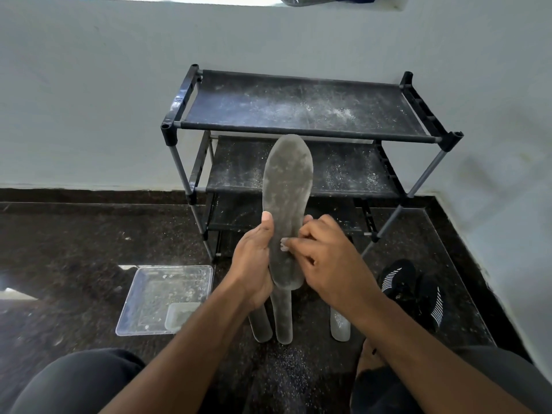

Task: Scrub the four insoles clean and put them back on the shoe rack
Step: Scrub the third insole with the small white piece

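My left hand (252,258) grips a grey, dust-mottled insole (286,189) by its heel end and holds it upright, toe up, in front of the black shoe rack (298,131). My right hand (325,255) presses curled fingers against the insole's lower right face; whether it holds a small scrubber I cannot tell. Three more grey insoles lie on the dark floor below my hands: two side by side (263,324) (283,321) and one further right (340,324), all partly hidden by my forearms.
A clear plastic tray (140,297) with a small pale sponge or block (180,315) sits on the floor at left. A pair of black shoes with white stripes (415,288) lies at right. White powder dusts the rack shelves and floor. The wall stands behind the rack.
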A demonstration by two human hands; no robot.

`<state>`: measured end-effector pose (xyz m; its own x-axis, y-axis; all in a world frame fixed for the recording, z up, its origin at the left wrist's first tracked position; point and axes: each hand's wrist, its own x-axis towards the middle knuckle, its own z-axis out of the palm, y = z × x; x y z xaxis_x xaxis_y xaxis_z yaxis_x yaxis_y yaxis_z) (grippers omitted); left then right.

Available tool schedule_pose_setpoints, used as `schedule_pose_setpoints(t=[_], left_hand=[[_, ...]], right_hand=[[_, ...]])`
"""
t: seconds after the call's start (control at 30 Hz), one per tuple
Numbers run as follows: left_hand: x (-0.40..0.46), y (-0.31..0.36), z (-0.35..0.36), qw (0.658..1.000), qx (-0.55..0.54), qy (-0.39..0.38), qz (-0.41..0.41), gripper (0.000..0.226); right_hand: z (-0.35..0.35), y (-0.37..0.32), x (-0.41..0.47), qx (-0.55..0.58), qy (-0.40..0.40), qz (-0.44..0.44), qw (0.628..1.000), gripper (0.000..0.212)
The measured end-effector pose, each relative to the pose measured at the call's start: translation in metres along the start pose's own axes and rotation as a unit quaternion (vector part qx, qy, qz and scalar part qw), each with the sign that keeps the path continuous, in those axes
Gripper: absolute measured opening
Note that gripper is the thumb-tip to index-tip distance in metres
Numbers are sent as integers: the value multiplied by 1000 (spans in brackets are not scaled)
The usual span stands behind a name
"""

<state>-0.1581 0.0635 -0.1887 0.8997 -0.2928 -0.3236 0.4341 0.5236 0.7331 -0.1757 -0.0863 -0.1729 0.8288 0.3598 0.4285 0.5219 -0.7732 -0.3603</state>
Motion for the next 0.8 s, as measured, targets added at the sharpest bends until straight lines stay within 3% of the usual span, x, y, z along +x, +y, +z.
schedule_pose_setpoints(t=[0.13, 0.43, 0.6, 0.8], left_hand=[[1, -3, 4, 999, 24, 33, 23, 61], [2, 9, -6, 995, -82, 1, -60, 80], [-3, 4, 4, 993, -105, 10, -54, 77], [2, 17, -5, 994, -90, 37, -48, 82]], right_hand=[[-8, 9, 12, -11, 45, 67, 997, 16], [3, -5, -3, 55, -17, 34, 998, 13], [4, -5, 5, 14, 36, 31, 999, 9], [9, -10, -5, 35, -33, -14, 999, 7]])
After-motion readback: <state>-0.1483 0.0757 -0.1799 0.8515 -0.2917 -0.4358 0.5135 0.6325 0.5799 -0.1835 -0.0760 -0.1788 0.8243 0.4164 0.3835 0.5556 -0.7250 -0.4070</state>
